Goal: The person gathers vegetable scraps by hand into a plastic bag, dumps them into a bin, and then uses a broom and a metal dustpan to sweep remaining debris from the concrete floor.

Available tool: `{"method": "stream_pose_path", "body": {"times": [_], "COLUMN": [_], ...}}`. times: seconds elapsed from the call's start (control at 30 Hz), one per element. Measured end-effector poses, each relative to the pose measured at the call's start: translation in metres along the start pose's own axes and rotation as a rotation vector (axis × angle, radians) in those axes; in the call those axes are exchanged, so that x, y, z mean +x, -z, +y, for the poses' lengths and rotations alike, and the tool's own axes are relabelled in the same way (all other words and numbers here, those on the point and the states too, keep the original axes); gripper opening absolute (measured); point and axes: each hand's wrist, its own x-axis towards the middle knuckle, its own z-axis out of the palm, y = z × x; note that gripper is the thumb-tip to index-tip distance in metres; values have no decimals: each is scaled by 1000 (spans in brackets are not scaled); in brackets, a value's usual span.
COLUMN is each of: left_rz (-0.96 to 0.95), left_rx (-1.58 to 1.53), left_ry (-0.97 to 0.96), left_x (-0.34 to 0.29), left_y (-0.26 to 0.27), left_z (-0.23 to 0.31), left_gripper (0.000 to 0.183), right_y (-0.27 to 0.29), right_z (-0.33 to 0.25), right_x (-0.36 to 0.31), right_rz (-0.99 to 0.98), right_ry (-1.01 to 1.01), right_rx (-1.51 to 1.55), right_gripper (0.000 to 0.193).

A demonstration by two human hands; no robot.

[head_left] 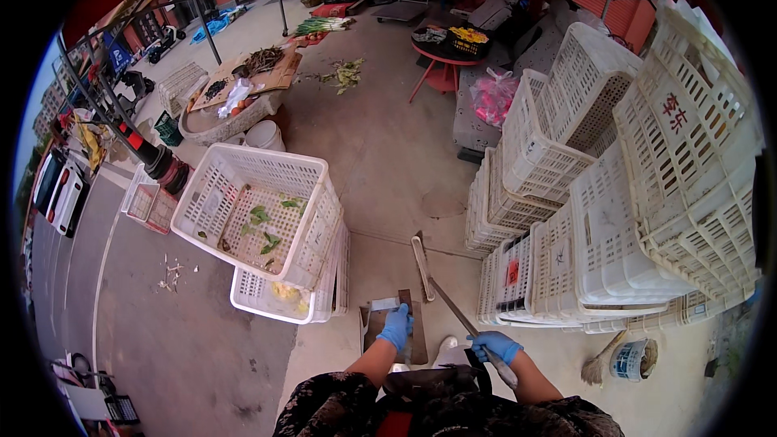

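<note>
To your left you have a white crate [255, 218] holding green leaf scraps, tilted on another crate. To your right, white crates [623, 194] are stacked high; a pink bag [492, 95] lies beyond, near a red round table [441, 57].

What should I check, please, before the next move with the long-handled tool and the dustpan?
1. Right hand closed on long handle: ok.
2. Left hand on the dustpan: ok, though its grip is too small to judge.
3. Tool head resting on the ground: cannot tell.
4. Stacked white crates beside the handle, leaning: not ok.
5. Tilted crate with leaf scraps near the left hand: apart, ok.
</note>
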Motion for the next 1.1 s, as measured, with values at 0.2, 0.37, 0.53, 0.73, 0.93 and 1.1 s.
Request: {"method": "stream_pose_path", "body": {"times": [0.2, 0.37, 0.53, 0.73, 0.93, 1.1], "left_rz": [30, 96, 156, 59, 5, -99], "left_rx": [-52, -57, -101, -345, -473, -735], "left_ry": [-154, -265, -345, -404, -294, 62], "left_x": [30, 80, 129, 169, 251, 328], "left_y": [-49, -96, -122, -146, -153, -133], "left_z": [83, 182, 278, 397, 504, 591], "left_gripper": [15, 17, 18, 17, 17, 20], "right_y": [10, 23, 10, -46, -73, -123], "right_z": [-102, -243, -372, -502, -614, -712], "right_x": [29, 78, 145, 187, 257, 291], "right_rz": [77, 0, -19, -86, -15, -58], "right_ry": [257, 237, 199, 163, 206, 182], "right_rx": [-224, -373, -290, -165, -215, -334], "right_gripper": [18, 16, 19, 24, 24, 24]}}
